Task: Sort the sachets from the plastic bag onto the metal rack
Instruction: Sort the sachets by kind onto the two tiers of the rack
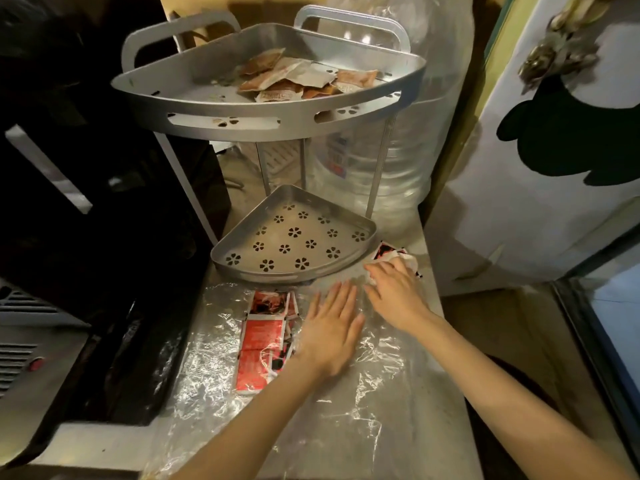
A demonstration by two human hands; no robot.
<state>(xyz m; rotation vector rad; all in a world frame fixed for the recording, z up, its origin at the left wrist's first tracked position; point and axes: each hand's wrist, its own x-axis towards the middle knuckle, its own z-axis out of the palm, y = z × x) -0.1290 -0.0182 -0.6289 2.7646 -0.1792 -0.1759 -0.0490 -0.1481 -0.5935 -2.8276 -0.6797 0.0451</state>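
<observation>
Both hands flat — left [331,336] (fingers straight) and right [393,292] pressing plastic bag [207,368].

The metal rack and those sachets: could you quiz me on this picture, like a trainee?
1. True or false: the lower shelf of the metal rack holds sachets.
2. Which shelf holds the brown sachets? A upper, B lower.
3. Fill in: the left hand lies flat on the plastic ____.

Key: 1 false, it holds none. 2 A. 3 bag; the red sachets lie beside that hand, and the right hand is at a sachet by the rack.
</observation>
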